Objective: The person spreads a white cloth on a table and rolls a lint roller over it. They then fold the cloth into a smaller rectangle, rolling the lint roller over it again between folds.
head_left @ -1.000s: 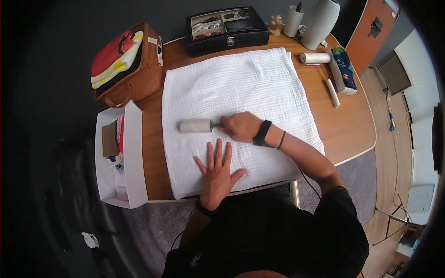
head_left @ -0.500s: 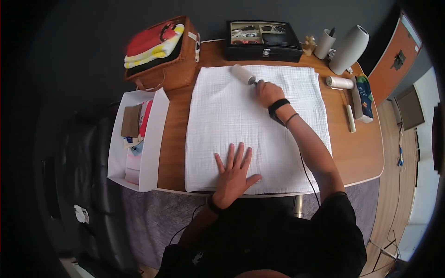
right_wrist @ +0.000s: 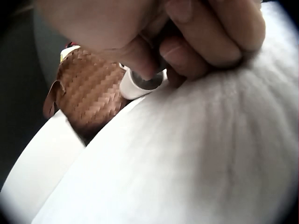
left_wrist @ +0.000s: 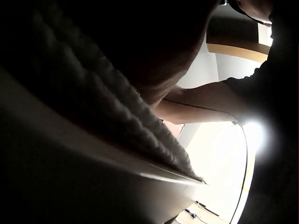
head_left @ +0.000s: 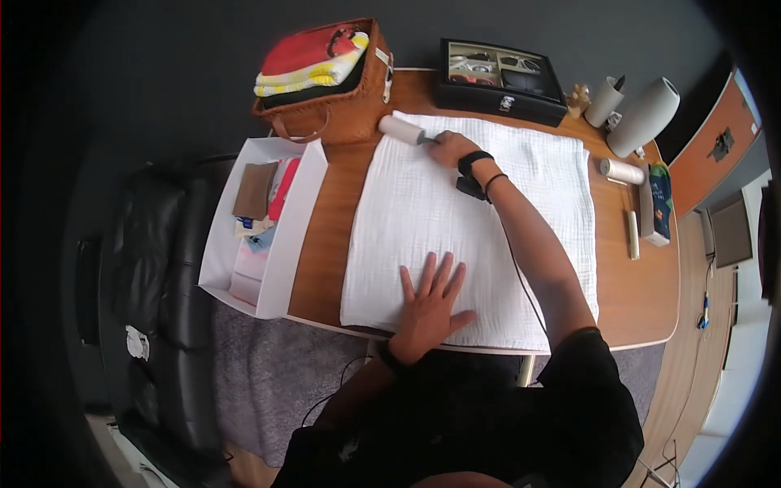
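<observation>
While the left hand (head_left: 429, 313) lay flat, fingers spread, on white cloth (head_left: 521, 236), the right hand (head_left: 455, 150) gripped a white roller (head_left: 401, 129) by the cloth's far-left corner, hands well apart.

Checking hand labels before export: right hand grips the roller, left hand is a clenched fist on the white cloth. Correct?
No, not a fist: the head view shows the left hand spread open on the white cloth. The right hand does grip the roller.
</observation>
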